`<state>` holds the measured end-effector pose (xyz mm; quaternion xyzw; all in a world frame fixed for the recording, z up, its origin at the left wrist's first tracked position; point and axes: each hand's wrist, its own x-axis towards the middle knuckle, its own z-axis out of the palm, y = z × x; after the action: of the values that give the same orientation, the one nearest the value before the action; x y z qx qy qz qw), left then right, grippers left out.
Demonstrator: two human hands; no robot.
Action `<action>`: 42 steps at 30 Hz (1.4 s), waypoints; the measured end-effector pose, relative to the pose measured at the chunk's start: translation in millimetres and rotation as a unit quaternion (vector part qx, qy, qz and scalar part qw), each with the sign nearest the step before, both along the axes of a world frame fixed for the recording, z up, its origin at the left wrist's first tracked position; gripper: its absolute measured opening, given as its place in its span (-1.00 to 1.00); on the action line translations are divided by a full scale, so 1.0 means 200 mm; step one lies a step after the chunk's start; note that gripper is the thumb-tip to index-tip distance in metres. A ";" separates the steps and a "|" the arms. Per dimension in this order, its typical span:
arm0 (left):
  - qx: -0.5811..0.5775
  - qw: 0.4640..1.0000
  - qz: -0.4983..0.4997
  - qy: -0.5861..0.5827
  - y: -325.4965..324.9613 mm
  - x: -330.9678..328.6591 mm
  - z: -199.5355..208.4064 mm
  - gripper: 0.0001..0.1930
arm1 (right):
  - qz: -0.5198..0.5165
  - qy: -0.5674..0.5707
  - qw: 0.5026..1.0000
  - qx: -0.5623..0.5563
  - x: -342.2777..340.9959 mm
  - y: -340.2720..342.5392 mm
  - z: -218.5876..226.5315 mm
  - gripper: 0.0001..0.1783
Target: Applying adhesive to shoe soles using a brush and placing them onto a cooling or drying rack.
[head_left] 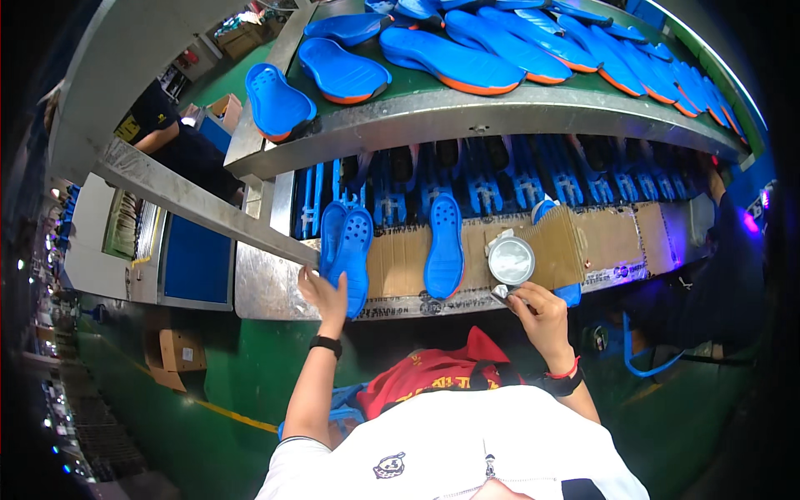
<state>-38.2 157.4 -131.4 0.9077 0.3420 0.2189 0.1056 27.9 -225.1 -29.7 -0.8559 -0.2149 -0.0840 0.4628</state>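
Observation:
My left hand (325,293), its fingers apart, is at the left edge of a blue shoe sole (353,254) with holes at its upper end. I cannot tell whether it touches the sole. Partly hidden behind that one leans a second blue sole (332,232). My right hand (543,320) pinches a small whitish wad (501,292) just below a round, shallow tin (511,260) with a pale grey inside. Between my hands, a single blue sole (445,247) lies lengthwise on the cardboard-covered ledge (398,265).
Above the ledge, a metal-edged shelf (467,117) carries many blue soles with orange edges (450,62). Beneath it runs a row of blue racks (483,183). A loose cardboard piece (560,250) lies beside the tin. A slanting metal bar (208,204) crosses at left. Other people (171,137) stand nearby.

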 end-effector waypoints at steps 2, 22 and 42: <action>-0.083 0.990 0.026 0.114 0.14 -0.18 -0.16 -0.12 | -0.006 0.009 1.000 -0.012 -0.01 0.00 -0.01 -0.90; -0.686 0.701 -0.154 -0.119 -0.41 -0.08 0.45 -0.44 | 0.059 0.043 0.997 0.032 0.01 0.12 0.06 -0.88; -0.435 0.833 -0.246 -0.236 -0.73 0.05 0.63 -0.71 | 0.142 -0.109 0.984 0.011 0.07 0.27 0.16 -0.82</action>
<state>-28.8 11.7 -5.1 0.7431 0.1317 0.2218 0.6174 41.9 -170.3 2.0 -0.7973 -0.3824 -0.1124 0.4533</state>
